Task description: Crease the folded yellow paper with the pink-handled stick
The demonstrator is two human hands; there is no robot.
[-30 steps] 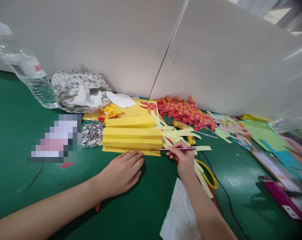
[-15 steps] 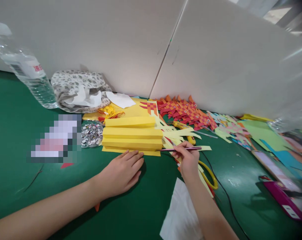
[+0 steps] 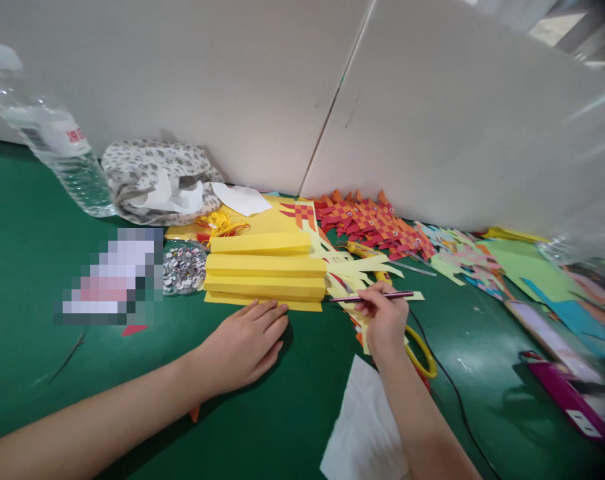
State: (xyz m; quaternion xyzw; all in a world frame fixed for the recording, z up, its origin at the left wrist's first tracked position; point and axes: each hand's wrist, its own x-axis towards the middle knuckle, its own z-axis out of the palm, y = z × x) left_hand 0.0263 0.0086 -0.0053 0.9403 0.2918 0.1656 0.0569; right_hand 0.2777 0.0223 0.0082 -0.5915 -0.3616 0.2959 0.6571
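Observation:
My left hand (image 3: 245,343) lies flat on the green table, fingers stretched out, fingertips touching the near edge of a stack of folded yellow paper (image 3: 265,272). My right hand (image 3: 385,317) pinches a thin dark pencil (image 3: 369,297) that points left toward the stack's right end. Under and around that hand lie pale yellow paper strips (image 3: 365,267) and yellow-handled scissors (image 3: 422,350).
A water bottle (image 3: 57,143) and a patterned cloth (image 3: 155,177) stand at the back left, beside a dish of googly eyes (image 3: 183,268). Red-orange woven paper fish (image 3: 369,223) and coloured paper scraps (image 3: 512,273) line the white partition. A white sheet (image 3: 365,430) lies near me; a pink box (image 3: 567,397) right.
My right hand with the pencil has slid a little to the right along the strips. The left hand has stayed put.

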